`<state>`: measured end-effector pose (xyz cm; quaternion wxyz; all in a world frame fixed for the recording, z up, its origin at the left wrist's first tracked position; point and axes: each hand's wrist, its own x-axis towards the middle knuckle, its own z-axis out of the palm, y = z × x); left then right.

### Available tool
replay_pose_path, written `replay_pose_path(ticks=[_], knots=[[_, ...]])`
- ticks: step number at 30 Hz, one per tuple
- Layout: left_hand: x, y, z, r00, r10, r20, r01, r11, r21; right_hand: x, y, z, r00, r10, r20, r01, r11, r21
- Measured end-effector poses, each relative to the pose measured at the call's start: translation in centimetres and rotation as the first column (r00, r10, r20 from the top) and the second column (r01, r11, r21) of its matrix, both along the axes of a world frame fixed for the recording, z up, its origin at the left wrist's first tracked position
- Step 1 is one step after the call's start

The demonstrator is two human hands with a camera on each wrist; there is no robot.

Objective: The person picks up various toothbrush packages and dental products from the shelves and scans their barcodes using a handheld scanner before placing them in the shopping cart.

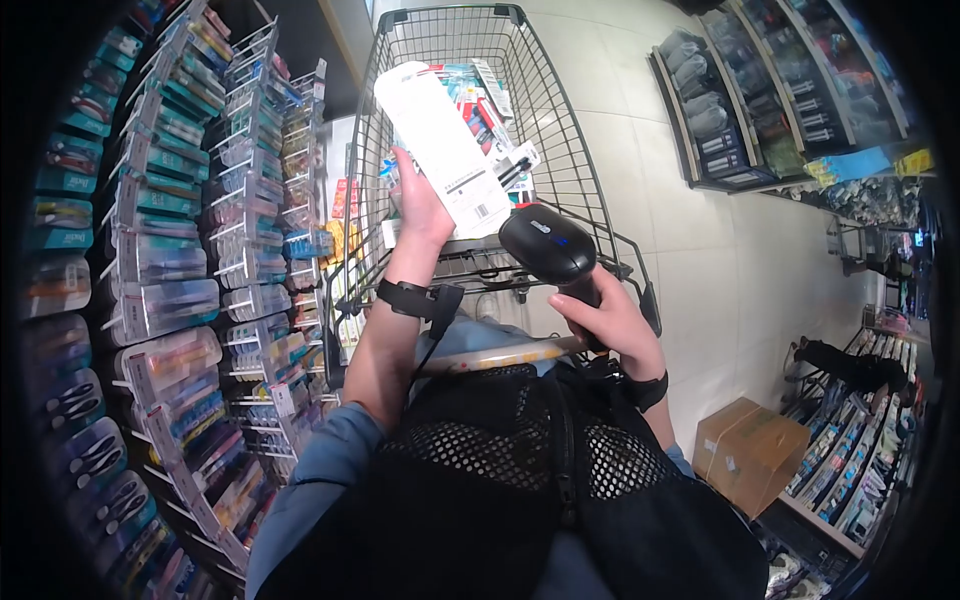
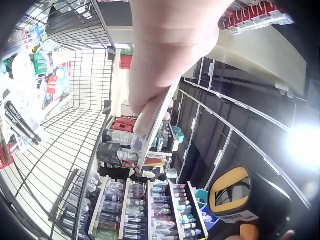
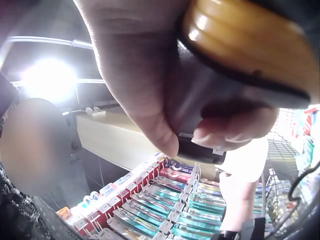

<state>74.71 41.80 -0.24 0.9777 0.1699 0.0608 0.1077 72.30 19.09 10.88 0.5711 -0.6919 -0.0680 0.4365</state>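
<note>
A white flat package [image 1: 430, 120], with its printed back and a barcode facing up, is held in my left hand [image 1: 425, 212]. My thumb lies along its left edge, and the fingers behind it are hidden. Edge-on, the same package [image 2: 159, 120] shows in the left wrist view. My right hand [image 1: 622, 325] grips the handle of a black barcode scanner [image 1: 548, 243]. The scanner's head is beside the barcode end of the package. Its window has an orange surround [image 2: 229, 190] in the left wrist view, and my fingers wrap its handle in the right wrist view.
Beneath my hands stands a wire shopping cart [image 1: 450, 11] with several packaged goods inside. Its handle [image 1: 500, 356] crosses in front of me. Racks of hanging toothbrush packs [image 1: 170, 300] line the left. Shelves [image 1: 720, 110] stand at right, with a cardboard box [image 1: 750, 455] lower down.
</note>
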Motion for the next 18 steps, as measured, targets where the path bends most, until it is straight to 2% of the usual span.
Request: replay_pose_path(ticks=[18], knots=[[-0.13,-0.04,0.26,1.0,0.008,0.024,-0.008,1.0,-0.002,-0.11,-0.3,-0.06,1.0,-0.01,-0.021,0.01,1.0,-0.027]])
